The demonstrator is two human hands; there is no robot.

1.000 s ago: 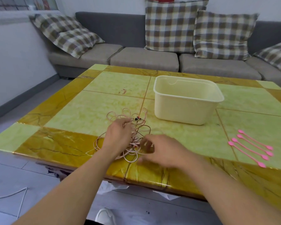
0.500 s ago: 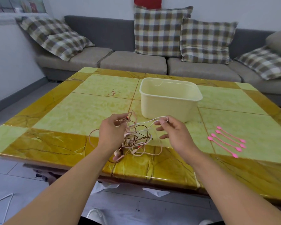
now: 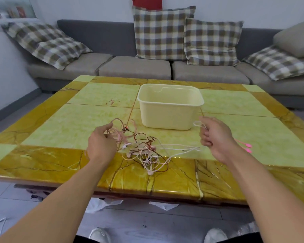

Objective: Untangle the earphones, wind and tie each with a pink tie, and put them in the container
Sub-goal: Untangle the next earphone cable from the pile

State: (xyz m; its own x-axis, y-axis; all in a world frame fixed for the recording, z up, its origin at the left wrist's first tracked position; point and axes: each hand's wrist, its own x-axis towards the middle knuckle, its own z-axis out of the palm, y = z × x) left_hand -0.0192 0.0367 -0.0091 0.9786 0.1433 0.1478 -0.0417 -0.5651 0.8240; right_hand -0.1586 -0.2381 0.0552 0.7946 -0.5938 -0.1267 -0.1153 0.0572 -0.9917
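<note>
Yellow-green table (image 3: 77,123): cream container (image 3: 168,113), tangled earphones (image 3: 144,151), pink ties (image 3: 247,148).

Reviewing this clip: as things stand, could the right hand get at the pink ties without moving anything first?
Probably yes. The pink ties lie on the table just beside the right hand, with nothing between. But that hand already pinches a white earphone cord, so it may need to let go first.
</note>
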